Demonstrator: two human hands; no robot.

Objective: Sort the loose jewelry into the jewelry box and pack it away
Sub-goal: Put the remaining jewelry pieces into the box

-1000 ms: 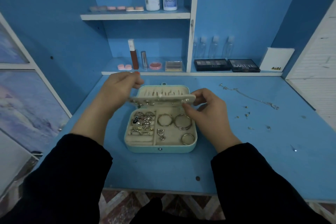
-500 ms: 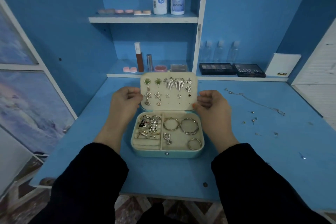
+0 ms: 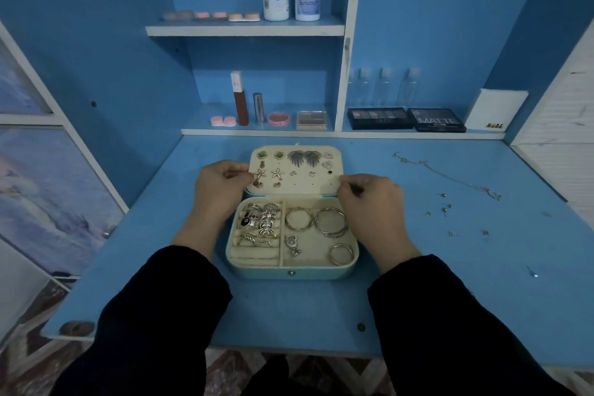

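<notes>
Cream earring panel (image 3: 302, 190) pinched at both edges: left grip (image 3: 221, 186) one side, right grip (image 3: 369, 199) opposite. Open jewelry box (image 3: 257, 272) sits between the grips.

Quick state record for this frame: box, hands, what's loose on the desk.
box: jewelry box open on the desk
panel: earring panel raised, holds earrings
left: left hand pinches the panel's left edge
right: right hand pinches the panel's right edge
loose: necklace and small studs on the desk, right of the box
inside: rings left, hoops right
</notes>
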